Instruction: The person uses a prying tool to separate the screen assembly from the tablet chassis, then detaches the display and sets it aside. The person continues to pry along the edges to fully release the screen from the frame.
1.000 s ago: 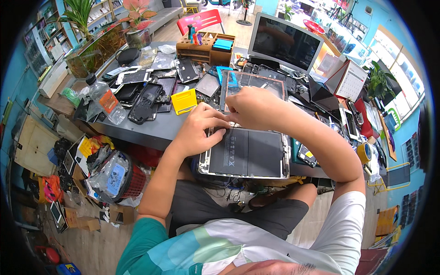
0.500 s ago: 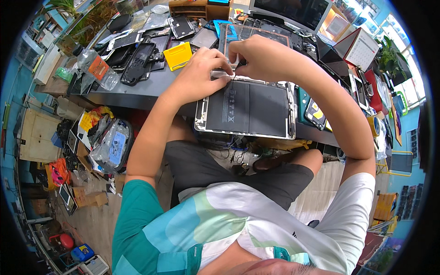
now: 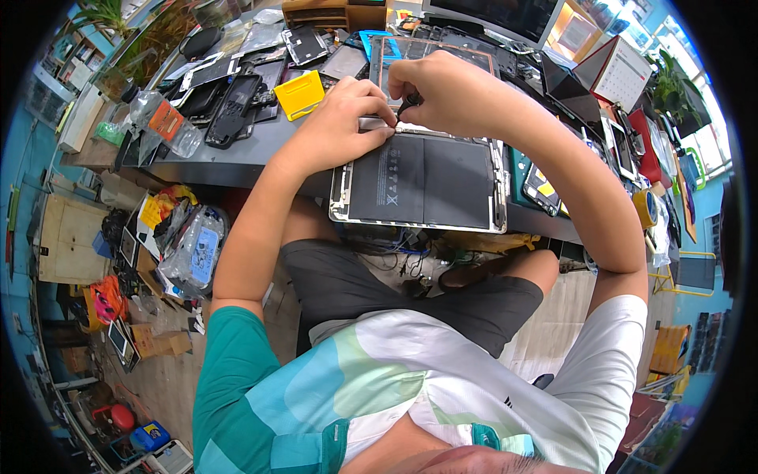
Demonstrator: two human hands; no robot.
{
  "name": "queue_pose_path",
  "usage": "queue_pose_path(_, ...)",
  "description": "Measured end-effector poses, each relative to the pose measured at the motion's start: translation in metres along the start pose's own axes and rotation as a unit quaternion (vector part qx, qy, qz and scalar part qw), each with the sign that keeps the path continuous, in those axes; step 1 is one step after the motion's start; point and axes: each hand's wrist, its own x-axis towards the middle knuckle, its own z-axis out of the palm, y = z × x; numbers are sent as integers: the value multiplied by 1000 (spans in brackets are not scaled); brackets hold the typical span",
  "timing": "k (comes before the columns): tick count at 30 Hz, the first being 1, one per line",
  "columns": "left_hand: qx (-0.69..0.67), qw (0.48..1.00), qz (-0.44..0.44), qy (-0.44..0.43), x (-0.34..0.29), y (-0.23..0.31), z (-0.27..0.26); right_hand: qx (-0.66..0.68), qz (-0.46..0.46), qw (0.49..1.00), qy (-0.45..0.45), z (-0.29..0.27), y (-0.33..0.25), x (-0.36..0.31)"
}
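Observation:
An opened tablet (image 3: 339, 207) lies at the bench's front edge, its large black battery (image 3: 458, 186) facing up inside a pale frame. My left hand (image 3: 347, 118) is at its far left edge, thumb and fingertips brought together there; whatever they pinch is hidden. Above the same edge, my right hand (image 3: 438, 95) is closed around a thin dark tool (image 3: 408, 103). The tool points down at the frame beside my left fingertips. Its exact kind is too small to tell.
A yellow plastic piece (image 3: 299, 95) and several phone parts lie left of my hands, with a clear bottle (image 3: 170, 122) farther left. Behind the tablet is a transparent panel (image 3: 387, 59). Phones (image 3: 542, 189) lie to the right. A monitor (image 3: 497, 16) stands at the back.
The dark tool has gone from slanting over the battery's upper edge to pointing at the frame by my left fingertips. My right hand has tilted slightly; my left stays at the edge.

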Motion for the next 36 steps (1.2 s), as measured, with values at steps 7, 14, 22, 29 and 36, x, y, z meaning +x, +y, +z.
queue_pose_path(7, 19, 999, 30, -38, 12, 1, 2, -14, -30, 998, 57, -12, 3, -19)
queue_pose_path(14, 166, 977, 95, -92, 21, 25, -3, -42, 1, 996, 77, -27, 0, -69)
queue_pose_path(22, 188, 970, 70, -137, 24, 29, -1, 2, 19, 996, 92, -14, 2, -118)
queue_pose_path(29, 107, 985, 50, -123, 18, 16, -2, 46, -4, 988, 149, -6, 5, -93)
queue_pose_path(36, 22, 988, -24, -152, 15, 9, -10, 51, -37, 990, 124, 13, -1, -49)
